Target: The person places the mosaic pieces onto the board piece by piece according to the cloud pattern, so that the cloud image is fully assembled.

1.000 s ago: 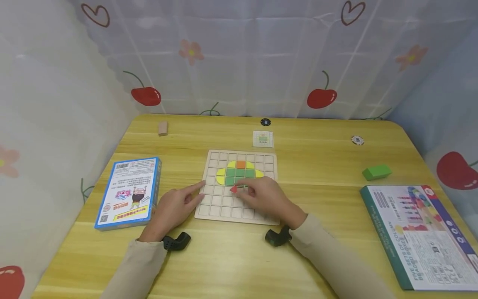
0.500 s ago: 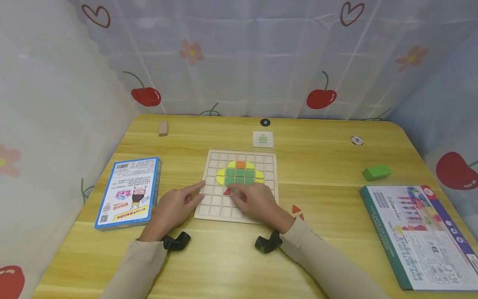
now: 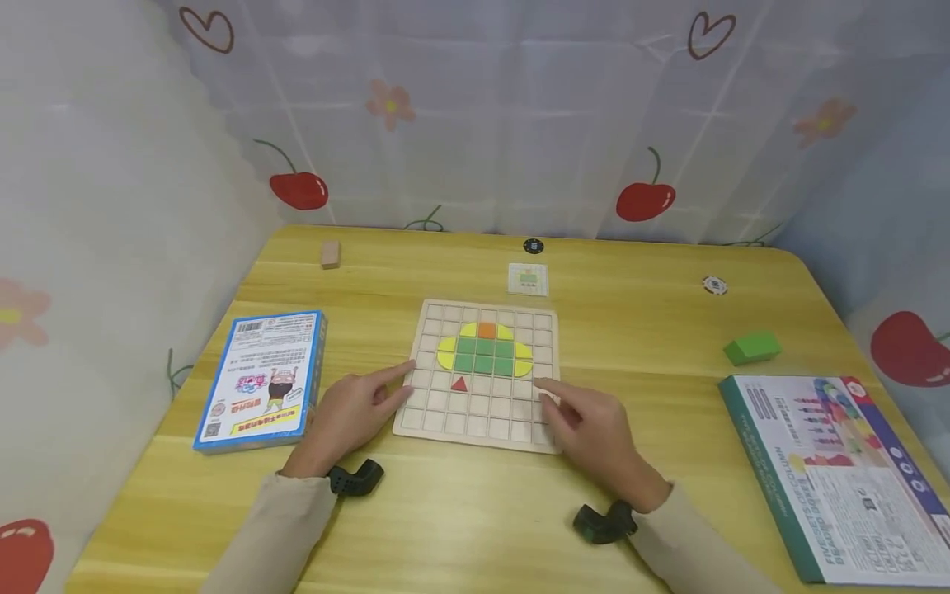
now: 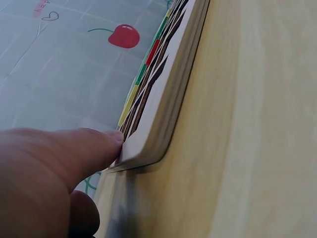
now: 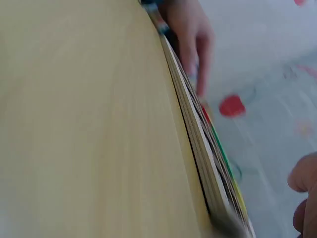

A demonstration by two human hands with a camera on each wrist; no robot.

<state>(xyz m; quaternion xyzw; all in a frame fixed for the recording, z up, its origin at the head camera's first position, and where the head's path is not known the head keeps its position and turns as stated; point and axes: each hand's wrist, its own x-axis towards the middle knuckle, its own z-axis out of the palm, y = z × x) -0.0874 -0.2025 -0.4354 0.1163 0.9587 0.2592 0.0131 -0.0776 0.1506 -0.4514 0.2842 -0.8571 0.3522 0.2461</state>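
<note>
A pale wooden grid board [image 3: 430,422] lies mid-table with green squares [image 3: 484,364], yellow rounded pieces [image 3: 446,353] and an orange square [image 3: 486,331] set in its cells. Below the green squares a red triangle [image 3: 459,384] sits in a cell. My left hand [image 3: 356,412] rests at the board's left edge, index finger and thumb extended; in the left wrist view its fingertip [image 4: 115,138] touches the board near a corner. My right hand [image 3: 596,429] hovers at the right edge, fingers loosely bent, with nothing visible between them. The red triangles seen earlier to the right are hidden.
Behind the board lie a small pattern card [image 3: 528,280] and a black chip [image 3: 533,246]. A blue-edged box [image 3: 260,379] stands left, a larger box [image 3: 839,478] right, near a green block [image 3: 753,348]. A wooden block [image 3: 331,255] and white chip [image 3: 715,285] are farther back.
My right hand has let go of the red triangle, now lying in a cell, and moved right, off the middle of the board. The left hand stays at the board's left edge.
</note>
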